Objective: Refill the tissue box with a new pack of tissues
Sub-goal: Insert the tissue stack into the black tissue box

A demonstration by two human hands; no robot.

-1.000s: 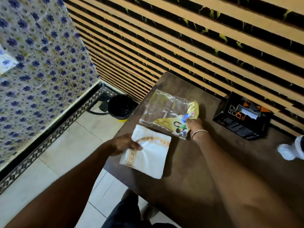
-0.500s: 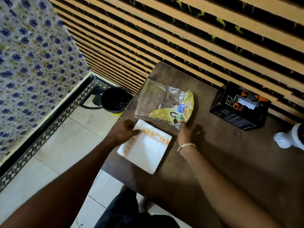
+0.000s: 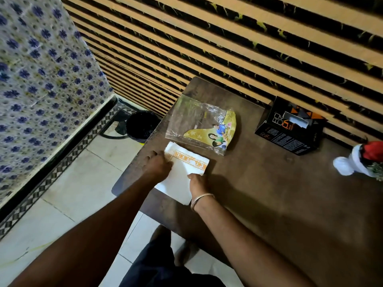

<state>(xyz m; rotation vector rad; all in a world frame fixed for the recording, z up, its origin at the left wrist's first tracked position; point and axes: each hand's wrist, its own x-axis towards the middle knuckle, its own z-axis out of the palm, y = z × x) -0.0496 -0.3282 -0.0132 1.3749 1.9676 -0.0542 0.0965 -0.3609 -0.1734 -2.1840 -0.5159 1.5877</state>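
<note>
A white stack of tissues [image 3: 182, 175] with an orange patterned band lies near the left edge of the dark wooden table [image 3: 269, 193]. My left hand [image 3: 158, 164] grips its left side. My right hand [image 3: 199, 182], with a bangle on the wrist, holds its right edge. Just behind the stack lies the clear plastic tissue wrapper [image 3: 202, 126], flat and printed yellow at one end. The black tissue box [image 3: 290, 126] stands at the back right against the wall, a white tissue poking from its top slot.
A white and red bottle-like object [image 3: 360, 160] lies at the table's right edge. A black bin [image 3: 142, 126] stands on the tiled floor left of the table. A slatted wall runs behind, and a blue-flowered cloth hangs on the left.
My right hand let go of the wrapper and moved down onto the right edge of the tissue stack. My left hand stayed on the stack's left side.
</note>
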